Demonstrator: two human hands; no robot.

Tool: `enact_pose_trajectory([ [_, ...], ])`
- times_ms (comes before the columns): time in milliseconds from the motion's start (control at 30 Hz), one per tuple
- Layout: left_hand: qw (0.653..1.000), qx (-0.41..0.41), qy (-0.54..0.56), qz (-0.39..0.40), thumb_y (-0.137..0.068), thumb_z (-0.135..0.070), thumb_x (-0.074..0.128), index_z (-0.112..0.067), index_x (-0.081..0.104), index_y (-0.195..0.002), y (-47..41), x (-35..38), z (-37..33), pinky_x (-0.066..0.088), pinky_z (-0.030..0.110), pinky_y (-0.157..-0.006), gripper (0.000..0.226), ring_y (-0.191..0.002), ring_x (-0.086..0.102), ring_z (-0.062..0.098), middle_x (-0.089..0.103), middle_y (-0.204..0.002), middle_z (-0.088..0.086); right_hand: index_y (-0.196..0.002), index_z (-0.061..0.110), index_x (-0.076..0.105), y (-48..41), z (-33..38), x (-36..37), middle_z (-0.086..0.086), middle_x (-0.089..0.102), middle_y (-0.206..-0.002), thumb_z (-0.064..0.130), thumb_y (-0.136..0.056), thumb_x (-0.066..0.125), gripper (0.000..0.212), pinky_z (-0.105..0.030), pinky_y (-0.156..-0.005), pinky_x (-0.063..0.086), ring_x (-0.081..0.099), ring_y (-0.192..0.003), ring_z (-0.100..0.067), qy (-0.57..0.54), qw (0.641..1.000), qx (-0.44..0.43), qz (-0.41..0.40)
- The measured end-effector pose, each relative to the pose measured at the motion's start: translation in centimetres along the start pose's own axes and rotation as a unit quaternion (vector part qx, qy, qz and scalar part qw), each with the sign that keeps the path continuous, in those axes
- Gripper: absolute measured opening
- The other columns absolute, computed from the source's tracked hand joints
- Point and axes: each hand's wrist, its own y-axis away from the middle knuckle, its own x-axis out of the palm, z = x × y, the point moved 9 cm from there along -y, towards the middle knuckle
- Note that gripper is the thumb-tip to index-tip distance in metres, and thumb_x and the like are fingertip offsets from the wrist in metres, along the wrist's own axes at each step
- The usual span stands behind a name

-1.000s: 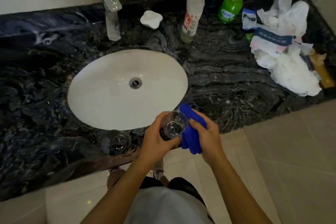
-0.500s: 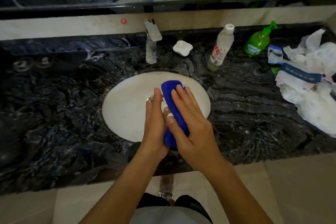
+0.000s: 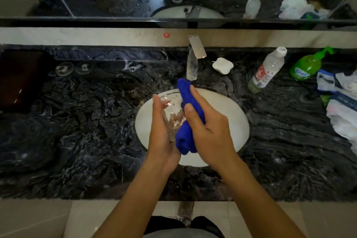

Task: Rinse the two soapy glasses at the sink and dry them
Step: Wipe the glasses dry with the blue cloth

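Note:
Over the white sink basin [image 3: 231, 121] my left hand [image 3: 161, 141] holds a clear glass [image 3: 172, 114], tilted with its rim pointing away from me. My right hand [image 3: 209, 131] grips a rolled blue cloth [image 3: 186, 139] and presses it against the glass's right side. The cloth's far end reaches close to the tap [image 3: 194, 58]. No water runs from the tap. The second glass is not visible, and my forearms cover the counter's front edge near the basin.
On the dark marble counter [image 3: 77, 131], a white soap dish [image 3: 222, 65], a clear plastic bottle [image 3: 267, 69] and a green spray bottle [image 3: 307, 65] stand behind the basin to the right. Crumpled white bags [image 3: 343, 118] lie far right. Two round clear discs [image 3: 73, 68] sit back left.
Both hands carried the glass and cloth from the counter's front edge to above the basin. The cloth moved from the glass's mouth to along its side. The view tilted up.

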Motion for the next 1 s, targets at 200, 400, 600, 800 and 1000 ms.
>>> enact_pose_trajectory([
  [200, 0.999, 0.008, 0.007, 0.052, -0.09, -0.074, 0.046, -0.017, 0.076, -0.076, -1.4, -0.1, -3.4, 0.06, 0.028, -0.067, 0.066, -0.07, 0.07, 0.016, 0.07, -0.073, 0.002, -0.15, 0.006, 0.043, 1.3, 4.5, 4.2, -0.006, 0.037, -0.161, 0.014, -0.104, 0.052, 0.048, -0.04, -0.125, 0.027, 0.021, -0.156, -0.02, 0.11, 0.968, -0.219, 0.06],
  [400, 0.999, 0.026, 0.022, 0.024, -0.088, -0.07, 0.053, -0.011, 0.061, -0.141, -1.8, -0.6, -5.3, 0.062, 0.037, -0.086, 0.079, -0.112, 0.071, 0.026, 0.069, -0.132, 0.015, -0.156, 0.021, 0.038, -3.8, 2.0, 2.9, 0.0, 0.069, -0.13, 0.028, -0.108, 0.048, 0.05, -0.024, -0.09, 0.055, 0.067, -0.109, -0.008, -0.015, 1.0, -0.011, -0.005],
  [600, 0.998, 0.026, 0.01, 0.061, -0.088, -0.077, 0.051, -0.015, 0.069, -0.087, -3.3, 0.0, -7.7, 0.057, 0.034, -0.081, 0.064, -0.082, 0.065, 0.021, 0.064, -0.083, 0.005, -0.15, 0.004, 0.043, -2.0, 5.9, 5.8, -0.008, 0.036, -0.162, 0.012, -0.104, 0.054, 0.049, -0.042, -0.125, 0.028, 0.021, -0.156, -0.02, 0.103, 0.967, -0.22, 0.07],
  [800, 0.998, 0.041, -0.021, 0.033, -0.088, -0.072, 0.054, -0.015, 0.059, -0.142, -3.9, -0.6, -8.2, 0.055, 0.041, -0.097, 0.079, -0.129, 0.063, 0.031, 0.064, -0.14, 0.016, -0.155, 0.021, 0.039, -7.4, 3.4, 3.7, -0.01, 0.055, -0.149, 0.022, -0.106, 0.051, 0.05, -0.015, -0.106, 0.043, 0.057, -0.122, -0.006, -0.002, 0.999, -0.038, 0.003],
  [1000, 0.997, 0.043, -0.056, 0.033, -0.089, -0.075, 0.046, -0.02, 0.066, -0.094, -4.8, -1.3, -10.3, 0.056, 0.038, -0.086, 0.059, -0.083, 0.071, 0.02, 0.071, -0.083, 0.003, -0.15, 0.005, 0.045, -3.8, 5.0, 7.3, -0.008, 0.039, -0.161, 0.004, -0.101, 0.057, 0.051, -0.04, -0.126, 0.026, 0.022, -0.156, -0.023, 0.134, 0.956, -0.23, 0.123],
])
